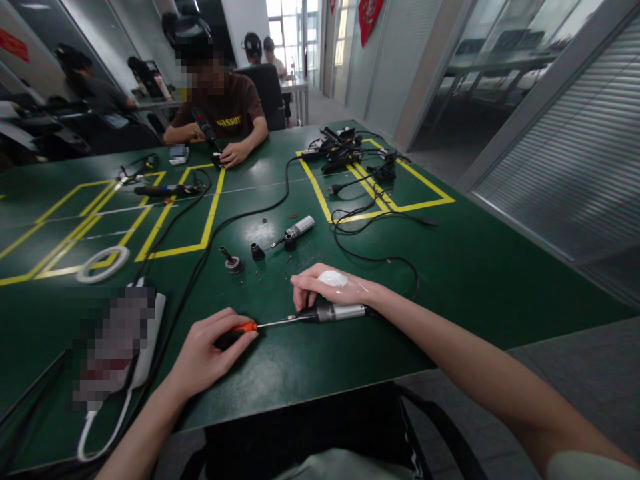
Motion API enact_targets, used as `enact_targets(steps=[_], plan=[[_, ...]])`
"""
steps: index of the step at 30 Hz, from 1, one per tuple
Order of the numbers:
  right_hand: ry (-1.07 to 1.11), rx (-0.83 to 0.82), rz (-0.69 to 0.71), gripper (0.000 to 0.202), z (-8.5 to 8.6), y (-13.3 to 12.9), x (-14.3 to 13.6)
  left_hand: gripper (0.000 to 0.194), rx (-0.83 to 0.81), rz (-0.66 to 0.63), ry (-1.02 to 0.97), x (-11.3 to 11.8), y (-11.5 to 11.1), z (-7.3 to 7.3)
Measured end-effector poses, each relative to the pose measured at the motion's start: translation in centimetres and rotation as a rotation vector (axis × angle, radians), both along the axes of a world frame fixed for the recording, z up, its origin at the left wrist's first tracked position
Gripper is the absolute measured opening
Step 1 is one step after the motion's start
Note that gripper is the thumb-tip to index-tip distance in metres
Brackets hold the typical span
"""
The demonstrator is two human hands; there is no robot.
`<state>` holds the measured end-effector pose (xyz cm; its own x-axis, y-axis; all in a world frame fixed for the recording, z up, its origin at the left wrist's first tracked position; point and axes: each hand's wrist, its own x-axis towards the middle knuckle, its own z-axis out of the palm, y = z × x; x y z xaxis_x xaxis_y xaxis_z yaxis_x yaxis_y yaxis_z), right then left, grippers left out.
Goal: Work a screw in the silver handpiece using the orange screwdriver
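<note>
My left hand (215, 343) is closed around the orange handle of a screwdriver (249, 327), whose thin metal shaft points right. The shaft reaches the narrow black end of a silver-and-black cylindrical tool (345, 311) lying along the table. My right hand (333, 285) has curled fingers at that black end, their tips partly hidden, and a white patch on its back. Behind the hands lie a second silver cylindrical part (300, 228), a small black cap (257, 251), and a round part with a stem (233, 261). Several tiny screws (258, 275) are scattered nearby.
A phone (117, 340) and white power strip (153, 337) lie left, with a white tape roll (103, 264) behind. Black cables (235, 215) cross the green table (480, 267). Tangled tools (340, 147) lie at the back right. A person (235, 107) works opposite.
</note>
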<state>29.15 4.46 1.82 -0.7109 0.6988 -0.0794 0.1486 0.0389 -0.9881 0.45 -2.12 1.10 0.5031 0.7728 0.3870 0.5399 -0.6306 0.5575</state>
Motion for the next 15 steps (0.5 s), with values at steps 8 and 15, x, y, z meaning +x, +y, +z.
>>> enact_targets(steps=[8, 15], plan=[[0.001, 0.035, -0.009, 0.071, 0.27, -0.13, -0.01, 0.017, -0.012, 0.004, 0.013, -0.11, 0.07, -0.04], [0.002, 0.016, 0.009, 0.071, 0.06, -0.14, -0.02, 0.019, -0.052, 0.026, 0.027, -0.03, 0.01, 0.14]])
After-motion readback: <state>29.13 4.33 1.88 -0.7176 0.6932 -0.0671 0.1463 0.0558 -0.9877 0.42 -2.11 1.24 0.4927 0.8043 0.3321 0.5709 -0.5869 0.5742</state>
